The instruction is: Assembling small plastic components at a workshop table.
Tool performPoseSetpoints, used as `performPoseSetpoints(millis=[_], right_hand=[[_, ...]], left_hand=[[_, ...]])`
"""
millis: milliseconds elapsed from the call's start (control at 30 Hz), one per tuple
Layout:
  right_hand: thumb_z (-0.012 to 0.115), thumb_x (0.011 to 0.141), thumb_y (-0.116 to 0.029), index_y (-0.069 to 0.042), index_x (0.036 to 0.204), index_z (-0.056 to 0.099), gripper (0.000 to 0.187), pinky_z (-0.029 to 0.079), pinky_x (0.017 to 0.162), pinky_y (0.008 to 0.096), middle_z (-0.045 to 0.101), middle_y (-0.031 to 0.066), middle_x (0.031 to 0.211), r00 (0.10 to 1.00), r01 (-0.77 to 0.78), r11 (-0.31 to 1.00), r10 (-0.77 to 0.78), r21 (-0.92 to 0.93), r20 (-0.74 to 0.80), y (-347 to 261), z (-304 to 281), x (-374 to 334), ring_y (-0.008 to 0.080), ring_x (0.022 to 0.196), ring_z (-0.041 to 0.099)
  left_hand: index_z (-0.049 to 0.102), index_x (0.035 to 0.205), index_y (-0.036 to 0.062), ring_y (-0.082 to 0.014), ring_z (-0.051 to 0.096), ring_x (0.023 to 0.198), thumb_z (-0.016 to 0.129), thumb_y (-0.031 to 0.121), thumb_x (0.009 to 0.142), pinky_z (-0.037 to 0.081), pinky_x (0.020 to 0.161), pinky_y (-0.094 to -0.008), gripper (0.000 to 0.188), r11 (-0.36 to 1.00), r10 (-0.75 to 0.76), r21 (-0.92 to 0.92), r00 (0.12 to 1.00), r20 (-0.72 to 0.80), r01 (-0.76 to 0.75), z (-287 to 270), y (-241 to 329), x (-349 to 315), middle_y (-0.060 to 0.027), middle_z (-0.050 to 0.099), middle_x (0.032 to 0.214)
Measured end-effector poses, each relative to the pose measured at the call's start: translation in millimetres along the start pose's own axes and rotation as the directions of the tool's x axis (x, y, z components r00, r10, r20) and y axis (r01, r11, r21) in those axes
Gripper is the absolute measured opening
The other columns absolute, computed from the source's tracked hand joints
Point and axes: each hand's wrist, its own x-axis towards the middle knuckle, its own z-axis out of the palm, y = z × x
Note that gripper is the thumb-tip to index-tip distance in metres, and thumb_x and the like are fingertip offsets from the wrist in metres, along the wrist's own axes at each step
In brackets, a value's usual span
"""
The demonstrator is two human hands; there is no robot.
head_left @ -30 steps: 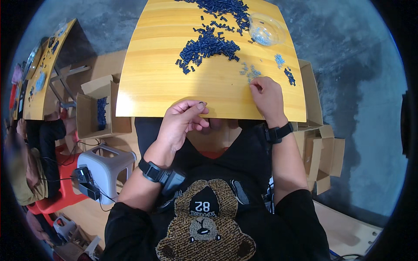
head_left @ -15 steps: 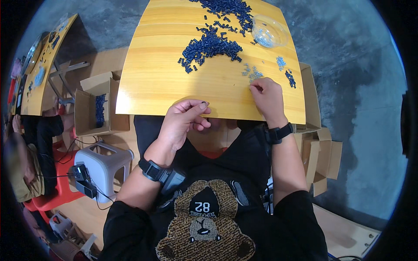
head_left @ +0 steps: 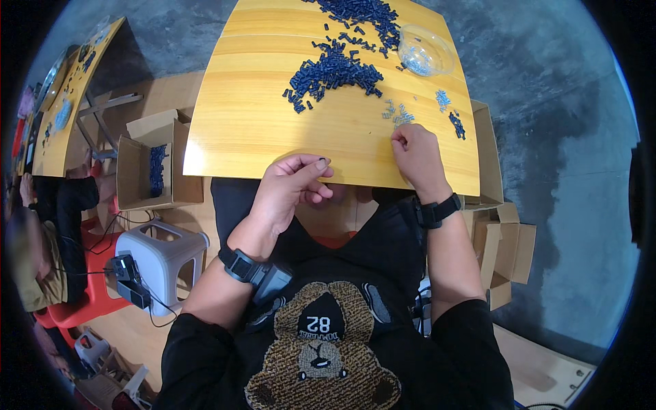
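“Dark piece (head_left: 326, 161): where is it?”

“By the near edge of the table (head_left: 253, 130), pinched between thumb and forefinger of the left hand (head_left: 282, 184). The fingertips cover most of it, so I judge it mainly by its colour.”

“Why hold it right at the tips?”

“Probably because it is so small; a tip pinch leaves one end showing.”

“And the right hand (head_left: 418, 157)?”

“Farther in from the near-right corner, fingers curled. I cannot tell whether they grip anything, since the tips are hidden. Just beyond lie silver pieces (head_left: 403, 117), loosely spread, perhaps so each can be picked up singly.”

“Past those?”

“By the right edge, a small dark cluster (head_left: 456, 126), then a pale blue cluster (head_left: 443, 101), set apart, presumably to keep kinds from mixing. Farther in, around the table's middle, sits a big dark heap (head_left: 335, 72).”

“What is farthest?”

“A clear bowl (head_left: 437, 44) toward the far-right corner, with pale bits inside; its wall would stop them scattering. To its left, a second dark heap (head_left: 362, 12) runs toward the far edge, maybe set back to give both hands room.”
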Motion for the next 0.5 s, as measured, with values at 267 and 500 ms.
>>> performPoseSetpoints(millis=[267, 500], right_hand=[[0.053, 0.076, -0.005, 0.000, 0.073, 0.059, 0.009, 0.047, 0.068, 0.0408, 0.059, 0.0175, 0.074, 0.994, 0.093, 0.994, -0.096, -0.058, -0.054, 0.8, 0.5, -2.5, 0.0346, 0.074, 0.057], [0.051, 0.076, -0.006, -0.001, 0.073, 0.057, 0.008, 0.046, 0.069, 0.0418, 0.056, 0.0179, 0.072, 0.991, 0.127, 0.963, -0.134, -0.237, -0.014, -4.6, 6.2, -1.6, 0.0345, 0.074, 0.056]], left_hand=[[0.061, 0.095, 0.0061, -0.0117, 0.062, 0.062, 0.058, 0.018, 0.087, 0.046, 0.053, -0.0201, 0.014, 1.000, 0.017, -0.007, 1.000, -0.002, -0.017, 2.5, 0.0, -1.1, -0.0039, 0.065, 0.084], [0.061, 0.095, 0.0066, -0.0119, 0.063, 0.064, 0.058, 0.017, 0.087, 0.047, 0.056, -0.0203, 0.014, 0.999, 0.023, 0.030, 1.000, -0.004, -0.023, 1.9, -1.4, -2.3, -0.0035, 0.065, 0.084]])
